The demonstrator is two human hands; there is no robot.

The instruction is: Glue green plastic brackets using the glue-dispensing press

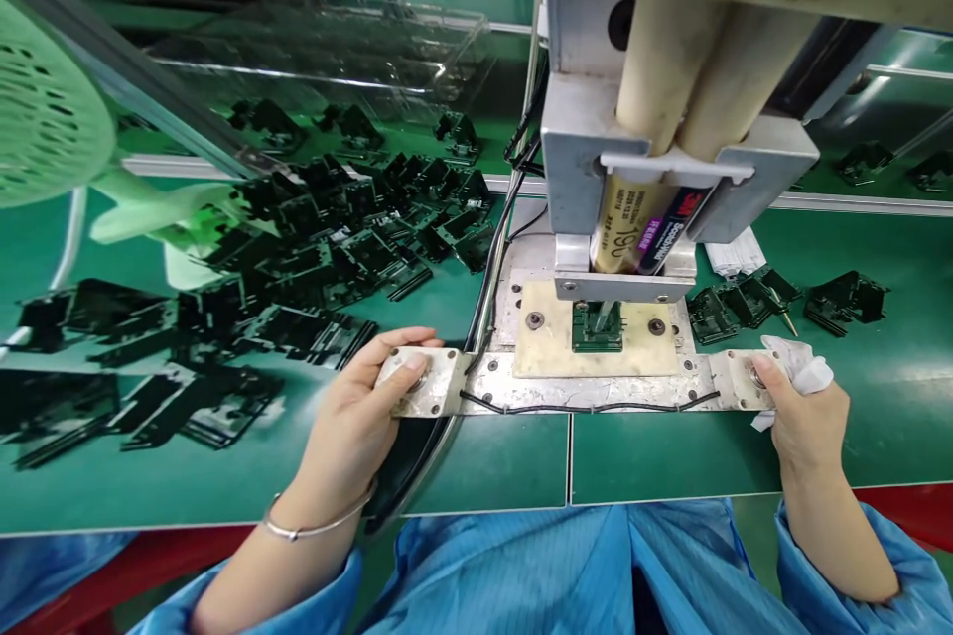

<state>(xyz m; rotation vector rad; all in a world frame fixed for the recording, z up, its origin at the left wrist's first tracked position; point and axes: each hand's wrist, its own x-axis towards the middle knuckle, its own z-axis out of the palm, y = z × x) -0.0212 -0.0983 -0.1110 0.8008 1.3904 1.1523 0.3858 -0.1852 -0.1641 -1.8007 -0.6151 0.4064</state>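
My left hand [372, 387] wraps round the left metal button block [447, 387] of a bench-top dispenser, thumb lying on its top button. With my right hand [811, 417] I grip the right button block [730, 377], thumb on the button, while a crumpled white tissue [800, 362] is bunched in the same hand. Between the blocks, a dark green-black part [596, 332] sits in a cream fixture plate [536, 357]. Directly above hangs a twin-barrel adhesive cartridge [632, 228] in a metal holder [573, 174], its clear nozzle reaching down to the part.
Many black plastic parts [290, 248] lie heaped at left, beside a light green fan [52, 109]. A few more black parts [845, 303] and a white packet [737, 253] lie at right. Black cables [495, 268] run left of the fixture. Clear trays [335, 50] stand behind.
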